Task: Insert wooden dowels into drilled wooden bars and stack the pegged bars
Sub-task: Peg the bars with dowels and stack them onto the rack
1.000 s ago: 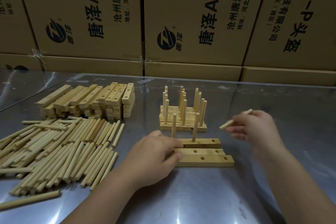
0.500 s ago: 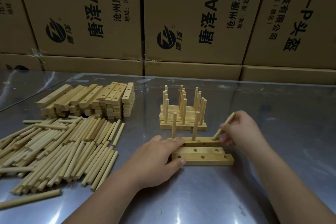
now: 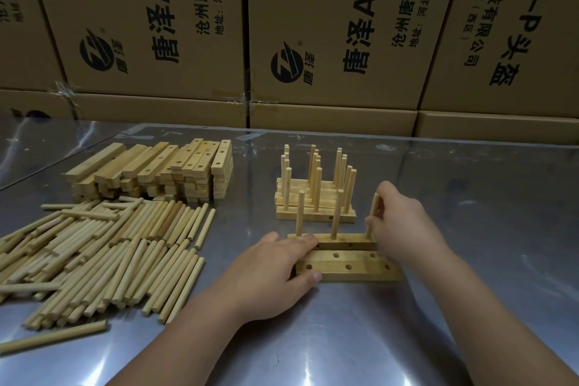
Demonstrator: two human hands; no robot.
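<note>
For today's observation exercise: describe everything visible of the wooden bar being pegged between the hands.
The bar is pale wood, long, square-edged, lying flat on the metal table, farthest of three side by side. Two dowels stand upright in it; the right hand pinches a third dowel at its right end. The left hand presses its left end.
</note>
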